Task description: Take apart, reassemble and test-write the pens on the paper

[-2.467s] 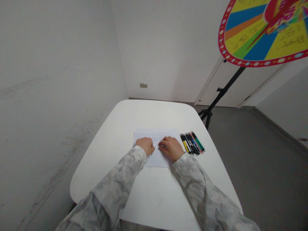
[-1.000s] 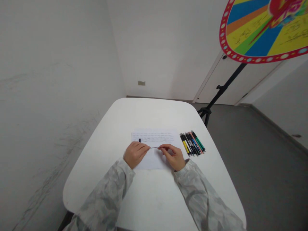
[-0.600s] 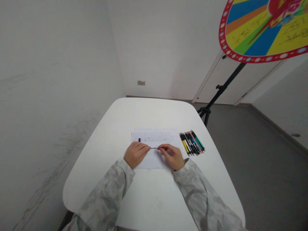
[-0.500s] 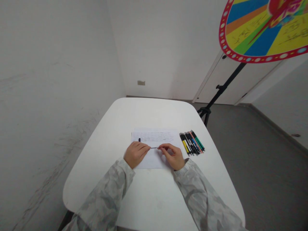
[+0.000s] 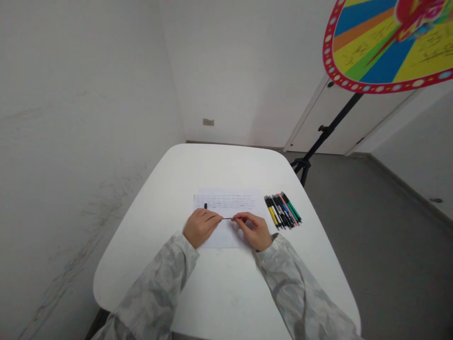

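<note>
A thin dark pen refill [image 5: 227, 218] spans the small gap between my two hands over a sheet of paper. My left hand [image 5: 201, 226] is closed, with the fingertips pinched on the refill's left end. At its right end, the thumb and fingers of my right hand [image 5: 253, 230] pinch it too. Just beyond my left knuckles a short black piece [image 5: 205, 206] shows, its lower part hidden by the hand. Lines of handwriting cover the upper part of the paper [image 5: 226, 238], which lies under both hands.
Several pens [image 5: 283, 210] lie side by side right of the paper, in yellow, black, white, blue, pink and green. The white table [image 5: 226, 165] has rounded corners. Beyond its right edge a colourful prize wheel [image 5: 375, 47] stands on a black tripod [image 5: 329, 127].
Almost nothing differs. Both hands keep their pinch on the refill, and the view has shifted very slightly.
</note>
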Motion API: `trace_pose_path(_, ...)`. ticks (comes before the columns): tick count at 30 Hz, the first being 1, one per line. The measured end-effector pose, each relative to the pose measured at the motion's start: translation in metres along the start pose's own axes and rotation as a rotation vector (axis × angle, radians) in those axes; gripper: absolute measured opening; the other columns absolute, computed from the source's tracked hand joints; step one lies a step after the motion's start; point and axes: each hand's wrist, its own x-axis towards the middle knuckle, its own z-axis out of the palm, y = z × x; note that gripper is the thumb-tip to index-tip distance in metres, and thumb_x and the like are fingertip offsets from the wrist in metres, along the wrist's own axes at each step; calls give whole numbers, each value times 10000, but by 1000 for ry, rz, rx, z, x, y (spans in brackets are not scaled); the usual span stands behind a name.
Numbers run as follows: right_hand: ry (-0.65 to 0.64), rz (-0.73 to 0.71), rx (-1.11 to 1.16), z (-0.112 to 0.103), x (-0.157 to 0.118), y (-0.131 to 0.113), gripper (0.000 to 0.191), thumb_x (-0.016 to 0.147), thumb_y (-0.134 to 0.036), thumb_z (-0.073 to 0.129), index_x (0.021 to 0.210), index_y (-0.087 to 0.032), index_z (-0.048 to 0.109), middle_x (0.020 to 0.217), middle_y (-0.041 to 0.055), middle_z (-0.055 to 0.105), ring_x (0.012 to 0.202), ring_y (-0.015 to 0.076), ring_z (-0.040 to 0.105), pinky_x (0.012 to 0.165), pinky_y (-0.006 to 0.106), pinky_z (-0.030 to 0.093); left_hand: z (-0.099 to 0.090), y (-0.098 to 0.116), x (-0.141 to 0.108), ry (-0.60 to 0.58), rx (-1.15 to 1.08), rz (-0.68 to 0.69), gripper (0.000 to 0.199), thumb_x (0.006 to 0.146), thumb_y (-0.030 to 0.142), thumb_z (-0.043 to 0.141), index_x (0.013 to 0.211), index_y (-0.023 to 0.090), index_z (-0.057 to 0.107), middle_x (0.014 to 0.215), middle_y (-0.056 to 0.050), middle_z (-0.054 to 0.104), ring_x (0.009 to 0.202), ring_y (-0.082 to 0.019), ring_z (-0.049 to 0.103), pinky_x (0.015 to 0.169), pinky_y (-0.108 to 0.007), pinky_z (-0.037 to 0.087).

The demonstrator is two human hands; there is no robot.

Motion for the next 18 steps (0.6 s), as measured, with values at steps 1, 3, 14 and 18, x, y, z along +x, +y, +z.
trace_pose_path(1, -7, -1, -2, 1, 0, 0, 173, 983, -376, 699, 989, -244, 811, 916, 50, 835, 768, 202, 733, 767, 335, 605, 0, 1, 1, -3, 0, 5, 167, 1076, 225, 601, 1147, 228, 753, 1020, -57, 805, 921, -199, 714, 857, -386, 539)
trace_pose_path(3, -26, 6, 5, 2, -1, 1, 161, 971, -376, 725, 997, -244, 812, 924, 50, 838, 773, 202, 748, 780, 337, 614, 0, 3, 2, -8, -5, 18, 164, 1076, 228, 606, 1140, 226, 756, 1010, -56, 807, 913, -198, 713, 846, -384, 538)
trace_pose_path(14, -83, 69, 139, 2, 0, -5, 264, 958, -461, 747, 1075, -230, 693, 993, 86, 833, 728, 199, 756, 743, 350, 625, -1, 9, 6, 22, -30, 26, 169, 1076, 239, 608, 1129, 221, 767, 1000, -59, 815, 886, -196, 717, 827, -380, 553)
trace_pose_path(18, -46, 50, 102, -1, 1, -8, 261, 1005, -474, 673, 994, -222, 739, 866, 67, 801, 708, 196, 725, 726, 344, 600, -3, 10, 7, 55, -38, 34, 142, 1061, 215, 633, 1128, 212, 758, 1006, -47, 818, 883, -193, 711, 819, -373, 552)
